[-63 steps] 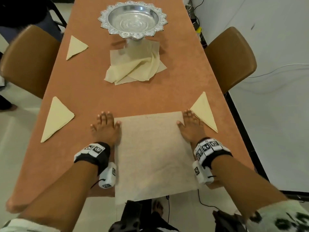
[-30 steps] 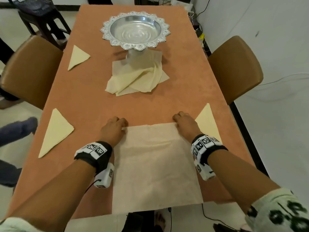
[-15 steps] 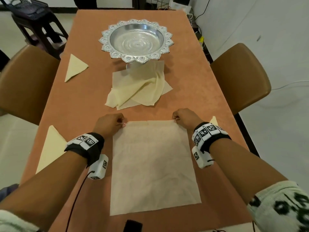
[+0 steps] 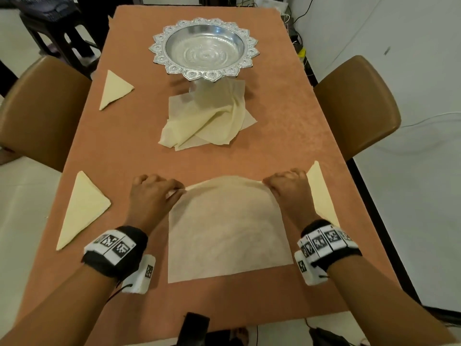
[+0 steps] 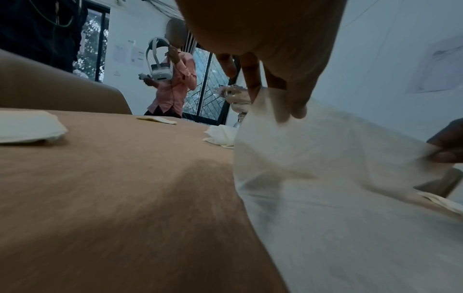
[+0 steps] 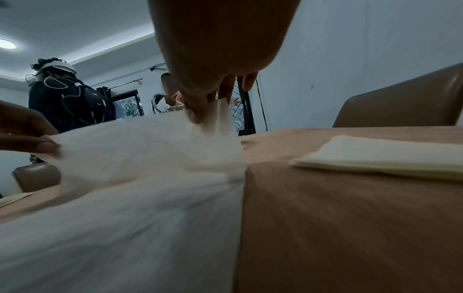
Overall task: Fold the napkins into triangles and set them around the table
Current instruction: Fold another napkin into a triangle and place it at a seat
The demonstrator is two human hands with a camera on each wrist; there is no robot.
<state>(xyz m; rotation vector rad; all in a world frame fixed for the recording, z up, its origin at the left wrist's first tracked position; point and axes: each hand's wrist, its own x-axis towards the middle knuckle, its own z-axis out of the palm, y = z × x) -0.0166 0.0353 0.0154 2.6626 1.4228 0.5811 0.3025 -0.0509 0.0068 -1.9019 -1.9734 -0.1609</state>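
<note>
A cream unfolded napkin (image 4: 225, 233) lies on the near part of the table (image 4: 124, 146). My left hand (image 4: 154, 193) pinches its far left corner and my right hand (image 4: 287, 188) pinches its far right corner; the far edge is lifted off the table and bows upward. The wrist views show the raised napkin (image 5: 325, 158) (image 6: 140, 154) pinched by each hand. Folded triangles lie at the near left (image 4: 79, 208), far left (image 4: 113, 92) and near right (image 4: 321, 193). A loose pile of napkins (image 4: 209, 118) sits mid-table.
A silver pedestal bowl (image 4: 203, 47) stands at the far middle, above the napkin pile. Brown chairs flank the table on the left (image 4: 37, 108) and right (image 4: 356, 103). A dark stool (image 4: 50, 18) stands far left. Two people stand in the background (image 5: 172, 79) (image 6: 65, 99).
Both hands went from lying flat beside the napkin to pinching its far corners. They have now raised the far edge off the table and drawn it towards me.
</note>
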